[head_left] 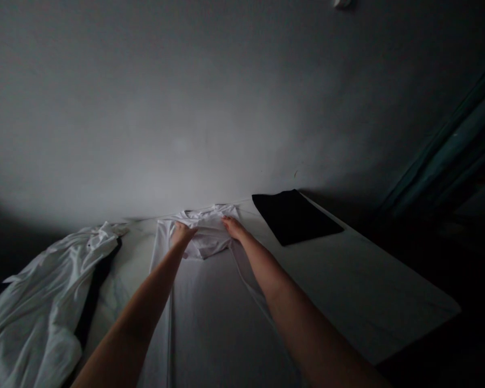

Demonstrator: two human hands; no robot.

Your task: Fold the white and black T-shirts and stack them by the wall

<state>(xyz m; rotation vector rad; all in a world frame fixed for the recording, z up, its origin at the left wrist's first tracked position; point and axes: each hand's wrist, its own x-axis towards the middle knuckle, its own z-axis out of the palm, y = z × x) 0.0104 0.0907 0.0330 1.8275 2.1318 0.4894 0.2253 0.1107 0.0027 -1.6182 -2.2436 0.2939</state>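
White T-shirt gathered near the wall, left hand and right hand with fingers together on it.

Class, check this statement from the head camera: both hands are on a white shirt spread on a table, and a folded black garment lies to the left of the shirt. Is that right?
Not quite: the folded black garment lies to the right of the white shirt, not the left, as the head view shows. The rest stands: the left hand and right hand are on the shirt, spread on the table.
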